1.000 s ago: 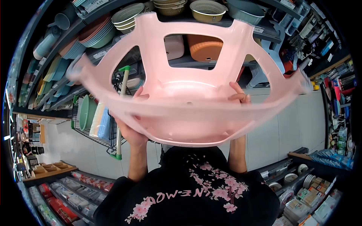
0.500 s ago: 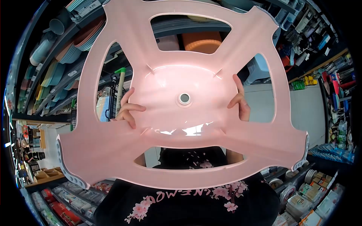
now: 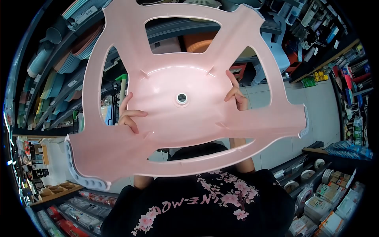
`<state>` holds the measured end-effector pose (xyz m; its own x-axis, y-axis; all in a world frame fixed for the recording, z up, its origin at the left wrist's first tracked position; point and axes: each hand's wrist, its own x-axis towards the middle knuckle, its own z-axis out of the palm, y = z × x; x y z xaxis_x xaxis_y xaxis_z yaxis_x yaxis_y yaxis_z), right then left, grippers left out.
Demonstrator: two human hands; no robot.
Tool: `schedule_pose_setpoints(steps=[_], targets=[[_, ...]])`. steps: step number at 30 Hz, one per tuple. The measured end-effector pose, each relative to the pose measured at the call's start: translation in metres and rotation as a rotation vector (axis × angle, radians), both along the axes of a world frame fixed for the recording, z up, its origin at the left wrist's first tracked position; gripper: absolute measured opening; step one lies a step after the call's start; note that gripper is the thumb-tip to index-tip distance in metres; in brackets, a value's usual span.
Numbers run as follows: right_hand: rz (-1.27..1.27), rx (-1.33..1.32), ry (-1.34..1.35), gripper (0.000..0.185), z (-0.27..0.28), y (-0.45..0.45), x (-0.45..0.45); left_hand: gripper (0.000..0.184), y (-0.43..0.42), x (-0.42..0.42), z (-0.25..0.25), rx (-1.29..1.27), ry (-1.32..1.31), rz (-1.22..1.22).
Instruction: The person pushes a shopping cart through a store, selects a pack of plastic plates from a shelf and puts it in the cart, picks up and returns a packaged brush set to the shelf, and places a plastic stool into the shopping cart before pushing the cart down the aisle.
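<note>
Evidently, the left hand [image 3: 129,117] and right hand [image 3: 237,95] hold up a pink stool [image 3: 179,124] before the shirt [image 3: 189,205], fingers [image 3: 136,113] gripping its sides, underside on view, and any turn should need both together.

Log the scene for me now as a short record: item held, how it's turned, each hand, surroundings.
Item held: pink stool
Orientation: underside toward the camera, round hole in the seat visible
Left hand: gripping the seat's left edge, fingers through the side opening
Right hand: gripping the seat's right edge, fingers through the opposite opening
Beyond the stool: orange basin, partly hidden; light blue stool at upper right
Upper left: stacked bowls on a shelf
</note>
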<state>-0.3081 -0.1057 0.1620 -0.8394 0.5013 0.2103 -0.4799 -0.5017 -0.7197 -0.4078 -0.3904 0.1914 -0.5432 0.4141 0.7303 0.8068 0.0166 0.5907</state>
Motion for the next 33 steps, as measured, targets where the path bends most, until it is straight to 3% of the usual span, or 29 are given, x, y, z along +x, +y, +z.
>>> schedule_pose_setpoints(steps=[2, 4, 6, 13, 14, 15, 16, 19, 22, 24, 25, 27, 28, 33], targets=[[-0.022, 0.146, 0.011, 0.037, -0.016, 0.003, -0.003, 0.042, 0.01, 0.006, -0.001, 0.074, -0.035, 0.033], [-0.011, 0.078, 0.02, 0.037, -0.039, 0.006, -0.007, 0.04, 0.018, 0.011, -0.002, 0.149, -0.071, 0.071], [0.003, 0.027, 0.03, 0.038, -0.052, 0.007, -0.01, 0.031, 0.023, 0.014, -0.001, 0.365, -0.29, 0.056], [-0.028, -0.025, 0.021, 0.035, -0.06, 0.0, -0.007, 0.025, 0.019, 0.019, -0.004, 0.36, -0.34, 0.065], [-0.129, 0.233, 0.048, 0.032, -0.066, 0.002, -0.007, 0.029, 0.019, 0.02, -0.004, 0.334, -0.349, 0.089], [-0.23, 0.49, 0.076, 0.029, -0.067, 0.003, -0.007, 0.045, 0.02, 0.021, -0.004, 0.308, -0.357, 0.111], [-0.23, 0.489, 0.076, 0.029, -0.069, 0.003, -0.007, 0.045, 0.02, 0.021, -0.004, 0.307, -0.356, 0.112], [-0.218, 0.397, 0.053, 0.022, -0.073, 0.002, -0.005, 0.046, 0.017, 0.019, -0.007, 0.301, -0.362, 0.106], [-0.198, 0.323, 0.04, 0.021, -0.077, -0.001, -0.004, 0.036, 0.023, 0.021, -0.003, 0.35, -0.327, 0.1], [-0.221, 0.227, 0.002, 0.025, -0.071, -0.005, 0.001, 0.043, 0.036, 0.028, 0.009, 0.442, -0.675, 0.305], [-0.218, 0.226, -0.001, 0.025, -0.067, -0.006, 0.005, 0.043, 0.038, 0.027, 0.014, 0.442, -0.676, 0.309], [-0.101, -0.148, -0.311, 0.024, -0.049, -0.007, 0.013, 0.047, 0.043, 0.02, 0.021, 0.571, -0.972, 0.281], [-0.08, -0.239, -0.421, 0.027, -0.025, -0.012, 0.018, 0.049, 0.042, 0.015, 0.02, 0.504, -1.037, 0.291], [-0.093, -0.337, -0.44, 0.033, -0.074, -0.008, 0.037, 0.047, 0.044, -0.006, 0.016, 0.369, -1.279, 0.073]])
